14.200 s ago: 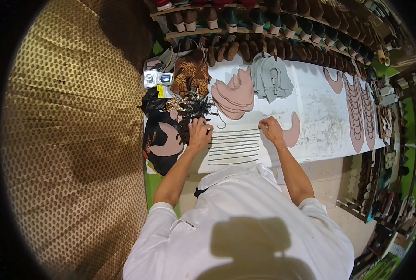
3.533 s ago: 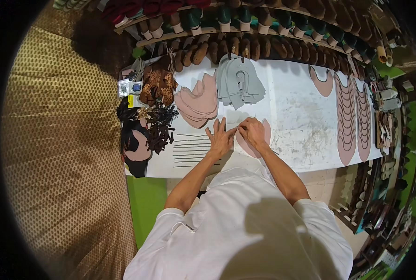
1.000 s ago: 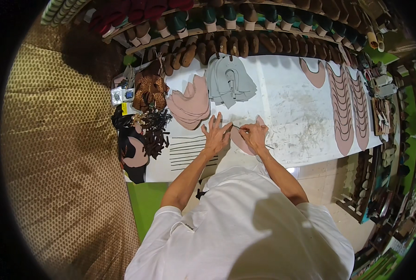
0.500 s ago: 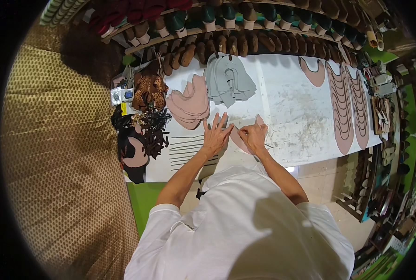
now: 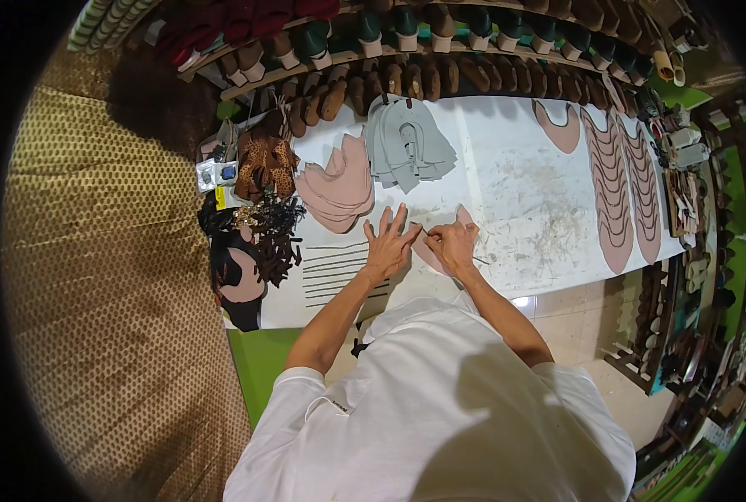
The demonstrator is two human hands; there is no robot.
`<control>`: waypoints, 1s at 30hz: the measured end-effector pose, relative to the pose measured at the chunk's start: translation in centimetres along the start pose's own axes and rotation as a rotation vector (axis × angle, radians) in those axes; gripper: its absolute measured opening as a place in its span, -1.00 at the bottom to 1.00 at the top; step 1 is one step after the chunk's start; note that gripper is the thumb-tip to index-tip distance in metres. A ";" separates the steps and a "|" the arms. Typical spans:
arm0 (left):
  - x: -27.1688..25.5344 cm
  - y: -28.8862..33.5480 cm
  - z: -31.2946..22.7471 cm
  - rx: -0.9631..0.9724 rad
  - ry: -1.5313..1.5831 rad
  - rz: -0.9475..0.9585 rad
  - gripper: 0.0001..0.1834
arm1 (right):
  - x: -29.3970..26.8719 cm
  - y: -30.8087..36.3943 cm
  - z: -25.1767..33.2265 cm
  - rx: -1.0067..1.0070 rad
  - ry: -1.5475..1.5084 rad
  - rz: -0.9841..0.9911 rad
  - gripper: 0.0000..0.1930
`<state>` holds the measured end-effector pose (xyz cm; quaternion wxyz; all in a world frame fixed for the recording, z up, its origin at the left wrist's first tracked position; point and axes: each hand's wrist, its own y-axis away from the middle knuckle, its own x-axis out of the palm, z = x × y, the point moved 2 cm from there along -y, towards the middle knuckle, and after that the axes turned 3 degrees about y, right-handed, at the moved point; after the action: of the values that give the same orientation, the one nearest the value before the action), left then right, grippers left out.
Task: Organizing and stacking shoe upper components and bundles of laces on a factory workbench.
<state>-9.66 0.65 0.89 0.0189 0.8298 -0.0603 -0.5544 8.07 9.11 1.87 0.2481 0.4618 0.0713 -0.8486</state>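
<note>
In front of me a curved pink shoe-upper piece (image 5: 465, 219) lies on the white tabletop, partly covered by my right hand. My left hand (image 5: 388, 248) has its fingers spread, its thumb side by the piece's left edge. My right hand (image 5: 452, 247) is closed in a pinch over the piece, on what looks like a thin dark strip (image 5: 426, 231) along that edge. A slim dark stick-like thing (image 5: 481, 261) pokes out by my right wrist; whether it is held is hidden. Several dark strips (image 5: 331, 272) lie in rows left of my left forearm.
Stacks of pink pieces (image 5: 337, 192) and grey pieces (image 5: 408, 146) stand beyond my left hand. Dark-edged pink pieces (image 5: 614, 201) overlap in columns at the right. Dark scraps (image 5: 277, 251) and leopard-print pieces (image 5: 264, 163) crowd the left end. Shoe lasts (image 5: 436, 79) line the back.
Both hands stay almost in place. My left hand has shifted very slightly to the right, toward the pinching right hand.
</note>
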 end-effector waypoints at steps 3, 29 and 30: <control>0.2 0.0 0.1 -0.010 -0.002 0.017 -0.32 | -0.2 0.2 -0.2 0.016 -0.005 0.008 -0.77; 0.2 -0.1 -1.2 -0.121 0.217 -0.057 -0.31 | 0.3 0.4 -0.2 0.077 0.008 -0.019 -0.78; 0.2 0.0 -1.2 -0.068 0.125 -0.048 -0.31 | 0.3 0.5 -0.2 0.081 0.017 -0.016 -0.78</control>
<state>-8.52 0.62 1.20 0.0373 0.8630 -0.0202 -0.5035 8.27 8.66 1.55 0.2220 0.4778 0.0427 -0.8489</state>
